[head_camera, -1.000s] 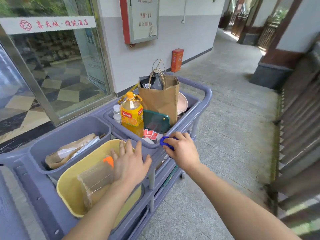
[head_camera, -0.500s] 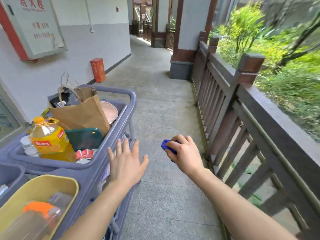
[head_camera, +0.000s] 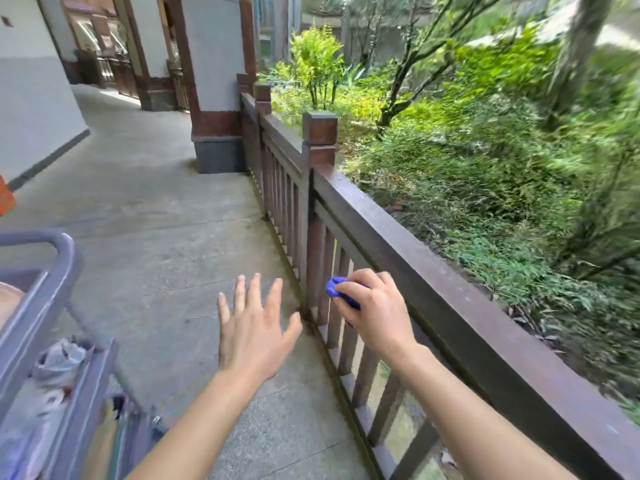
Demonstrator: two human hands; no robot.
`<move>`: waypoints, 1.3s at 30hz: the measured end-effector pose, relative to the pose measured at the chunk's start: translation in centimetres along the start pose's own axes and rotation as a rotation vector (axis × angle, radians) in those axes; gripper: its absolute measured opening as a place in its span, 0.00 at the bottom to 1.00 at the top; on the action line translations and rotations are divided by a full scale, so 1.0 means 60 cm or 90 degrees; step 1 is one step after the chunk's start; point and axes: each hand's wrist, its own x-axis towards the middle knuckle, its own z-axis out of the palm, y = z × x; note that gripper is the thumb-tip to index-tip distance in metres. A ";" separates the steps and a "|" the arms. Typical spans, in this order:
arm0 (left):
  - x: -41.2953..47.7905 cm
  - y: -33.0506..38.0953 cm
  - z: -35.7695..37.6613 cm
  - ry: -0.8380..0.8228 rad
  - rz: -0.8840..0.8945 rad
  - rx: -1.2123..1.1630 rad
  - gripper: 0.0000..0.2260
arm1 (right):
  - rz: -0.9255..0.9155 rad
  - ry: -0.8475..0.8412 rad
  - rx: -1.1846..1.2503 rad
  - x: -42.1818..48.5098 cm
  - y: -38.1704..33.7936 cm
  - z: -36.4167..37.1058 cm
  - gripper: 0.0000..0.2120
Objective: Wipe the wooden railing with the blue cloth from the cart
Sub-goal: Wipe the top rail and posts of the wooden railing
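Now at the carry step, by judgement: reckoned the cloth fetched and the wiping not yet begun.

Noted right hand (head_camera: 377,310) with grip curled tight round the blue cloth (head_camera: 337,289), wadded small, with only a blue fold showing past the fingers. Placed it level with the balusters, just beside the wooden railing (head_camera: 450,285) and below its top rail. Could not tell for certain whether cloth touched wood; probably not.

Noted left hand (head_camera: 256,330) with grip wide, fingers spread, holding nothing, hovering over the paved floor (head_camera: 156,237) between cart (head_camera: 65,258) and railing. Logged cart at far left edge, blurred, well apart from the cloth.

Judged next move:
- raise the right hand onto the top rail
- loosen the wad to lay more cloth flat
- press down and draw along the length

Flagged risk of wiping only a thin strip with so small a wad. Expected to need separate passes for the post cap and the baluster gaps.
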 end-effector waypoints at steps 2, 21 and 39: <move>0.016 0.043 0.015 -0.001 0.036 -0.022 0.34 | 0.031 0.024 -0.013 -0.010 0.031 -0.022 0.03; 0.168 0.413 0.140 -0.070 0.662 -0.162 0.31 | 0.472 0.243 -0.376 -0.291 0.179 -0.280 0.06; 0.181 0.507 0.234 -0.119 0.898 -0.154 0.31 | 0.849 0.118 -0.529 -0.340 0.204 -0.243 0.22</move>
